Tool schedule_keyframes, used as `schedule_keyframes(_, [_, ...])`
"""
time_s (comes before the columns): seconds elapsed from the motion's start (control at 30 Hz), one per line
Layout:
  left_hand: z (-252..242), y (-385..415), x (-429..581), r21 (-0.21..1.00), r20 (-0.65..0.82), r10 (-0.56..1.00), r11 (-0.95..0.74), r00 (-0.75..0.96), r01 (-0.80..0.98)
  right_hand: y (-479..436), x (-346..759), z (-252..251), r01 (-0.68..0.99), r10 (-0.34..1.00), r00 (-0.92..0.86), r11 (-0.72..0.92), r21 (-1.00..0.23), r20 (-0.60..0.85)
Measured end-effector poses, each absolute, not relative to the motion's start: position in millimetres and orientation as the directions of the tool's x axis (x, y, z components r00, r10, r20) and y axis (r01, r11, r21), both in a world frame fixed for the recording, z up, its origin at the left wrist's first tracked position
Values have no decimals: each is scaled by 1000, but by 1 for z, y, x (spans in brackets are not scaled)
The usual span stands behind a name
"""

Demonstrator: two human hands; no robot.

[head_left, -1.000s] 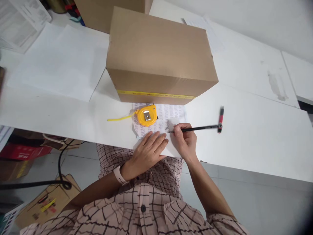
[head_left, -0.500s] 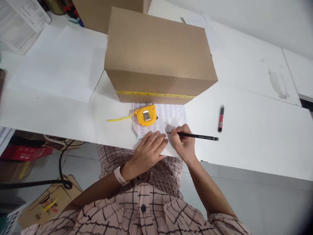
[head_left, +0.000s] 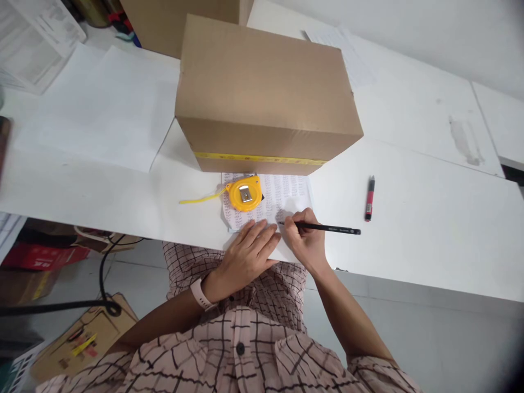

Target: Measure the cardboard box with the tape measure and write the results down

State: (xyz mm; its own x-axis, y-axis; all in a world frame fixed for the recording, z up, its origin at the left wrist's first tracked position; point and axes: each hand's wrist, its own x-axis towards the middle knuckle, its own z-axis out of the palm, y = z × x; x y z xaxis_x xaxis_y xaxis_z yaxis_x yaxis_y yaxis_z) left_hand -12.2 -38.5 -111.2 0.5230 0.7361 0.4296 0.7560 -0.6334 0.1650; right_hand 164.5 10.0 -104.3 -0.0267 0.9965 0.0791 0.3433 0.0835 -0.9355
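Note:
My right hand [head_left: 305, 243] is closed round a black pen [head_left: 331, 228], its tip on a sheet of paper [head_left: 282, 194] covered with rows of writing. My left hand [head_left: 248, 254] lies flat with fingers stretched out on the near edge of that sheet. A yellow tape measure [head_left: 244, 192] sits on the sheet just beyond my left hand, a short length of tape sticking out to the left. Behind it stands a closed cardboard box [head_left: 262, 93] with a yellow strip along its lower front edge.
A red marker [head_left: 369, 198] lies on the white table [head_left: 429, 218] to the right. Blank white sheets [head_left: 102, 103] lie at the left, printed papers [head_left: 28, 38] at the far left corner. A second cardboard box [head_left: 164, 22] stands behind. Cables and cardboard lie on the floor at left.
My right hand has shifted slightly left along the sheet, and the pen's back end has dropped away from the red marker. My left hand has stayed flat on the paper.

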Motion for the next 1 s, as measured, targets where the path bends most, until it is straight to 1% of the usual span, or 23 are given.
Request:
schedule_keyframes(0.33, [-113,-39,-12,165,421,740,-631,524,758,11,165,-103,334,997,-29,83,-939,77])
schedule_keyframes(0.47, [-114,-39,-13,176,405,746,-631,529,755,11,164,-102,327,997,4,70,-943,75])
schedule_keyframes(0.87, [-111,-38,-12,158,421,741,-628,523,762,12,165,-101,325,995,-11,94,-941,95])
schedule_keyframes(1.0, [-113,-39,-12,160,419,740,-631,527,759,13,164,-100,331,995,25,82,-940,96])
